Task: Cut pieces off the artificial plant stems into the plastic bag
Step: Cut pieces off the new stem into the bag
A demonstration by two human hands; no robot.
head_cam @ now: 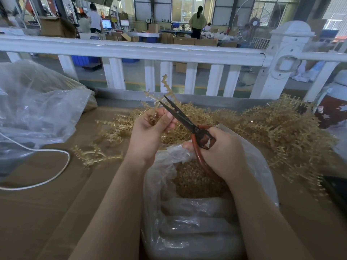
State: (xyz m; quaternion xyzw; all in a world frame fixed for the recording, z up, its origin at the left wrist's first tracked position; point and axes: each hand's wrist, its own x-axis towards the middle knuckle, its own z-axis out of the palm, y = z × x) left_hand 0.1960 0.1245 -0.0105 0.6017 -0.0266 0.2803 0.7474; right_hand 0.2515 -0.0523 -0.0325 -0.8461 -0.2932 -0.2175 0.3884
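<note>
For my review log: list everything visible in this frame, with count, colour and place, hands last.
stem: one, tan, held up over the table, between the open blades
scissors: one, dark blades, red handles, centre
bag: one, clear, front centre, open, with tan cut pieces inside
stem pile: many, tan, right and centre of table
loose stems: a few, tan, left of the bag
second bag: one, clear, far left
cable: one, white, left
table: one, brown
railing: one, white, behind the table
flask: one, red and white, right edge
people: three or more, far background
left hand: holds the stem
right hand: grips the scissors' handles
</note>
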